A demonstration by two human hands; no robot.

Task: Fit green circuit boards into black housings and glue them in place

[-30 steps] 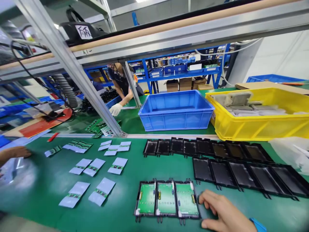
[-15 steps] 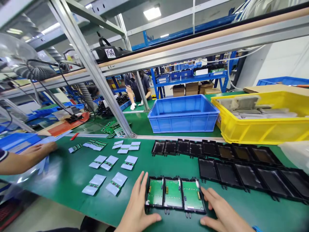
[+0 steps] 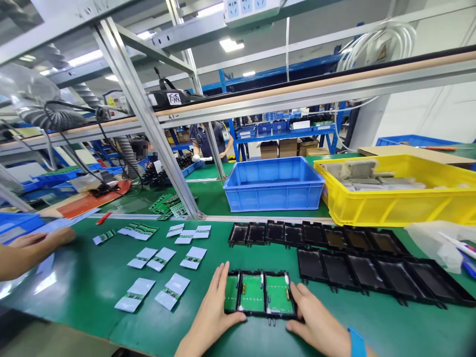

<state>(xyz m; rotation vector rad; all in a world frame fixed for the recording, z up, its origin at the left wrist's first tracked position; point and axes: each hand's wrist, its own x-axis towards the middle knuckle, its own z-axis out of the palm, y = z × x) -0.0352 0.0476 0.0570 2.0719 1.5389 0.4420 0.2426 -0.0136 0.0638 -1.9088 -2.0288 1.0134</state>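
Three black plastic cases (image 3: 265, 292), each with a green circuit board (image 3: 278, 300) inside, lie side by side on the green table in front of me. My left hand (image 3: 211, 307) is against their left end, fingers along the side and thumb at the near edge, partly covering the left board. At the right end, my right hand (image 3: 316, 320) presses the side with bent fingers, its thumb by the near corner. Beyond them stand two rows of black cases, a near row (image 3: 366, 272) and a far row (image 3: 297, 234).
Several small boards with pale wrappers (image 3: 173, 292) lie to the left. A co-worker's hand (image 3: 61, 238) is at the far left. A blue bin (image 3: 273, 193) and a yellow bin (image 3: 397, 206) stand behind. A metal post (image 3: 148, 119) rises from the table.
My right hand has moved in against the right end of the three cases; a gap showed there before. The view has tilted up and shifted slightly. The co-worker's hand at left has shifted a little.
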